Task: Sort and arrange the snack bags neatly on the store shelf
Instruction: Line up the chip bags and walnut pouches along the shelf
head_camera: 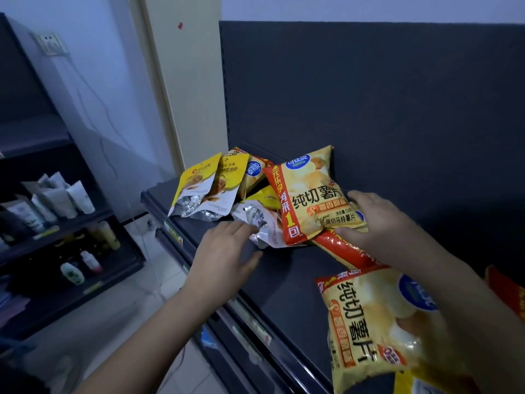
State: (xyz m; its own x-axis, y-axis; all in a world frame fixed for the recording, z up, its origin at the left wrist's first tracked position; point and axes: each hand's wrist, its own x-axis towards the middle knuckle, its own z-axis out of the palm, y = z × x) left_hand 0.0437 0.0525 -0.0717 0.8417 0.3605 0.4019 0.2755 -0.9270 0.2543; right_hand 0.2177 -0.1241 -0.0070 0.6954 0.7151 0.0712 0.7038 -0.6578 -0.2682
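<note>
Right hand [377,220] clamps lower right corner of upright chip bag [312,197], thumb under, fingers on front. Bag lies up and left of that hand, long axis tilted toward shelf back panel [397,109], leaning on heap. Left hand [227,251] open, fingers spread, tips touching crumpled foil pouch [255,223] (nearer hand for it). Two yellow pouches [207,186] stand further left, near shelf [284,280] edge. Second chip bag [377,322] lies flat by right forearm.

Dark grey shelf [298,280] and back panel [369,95]. At the shelf's back left corner, 2 yellow-and-white pouches [207,183] with silver bottoms. The chip bag [315,197] is golden yellow with an orange-red band, blue oval logo and black lettering.
</note>
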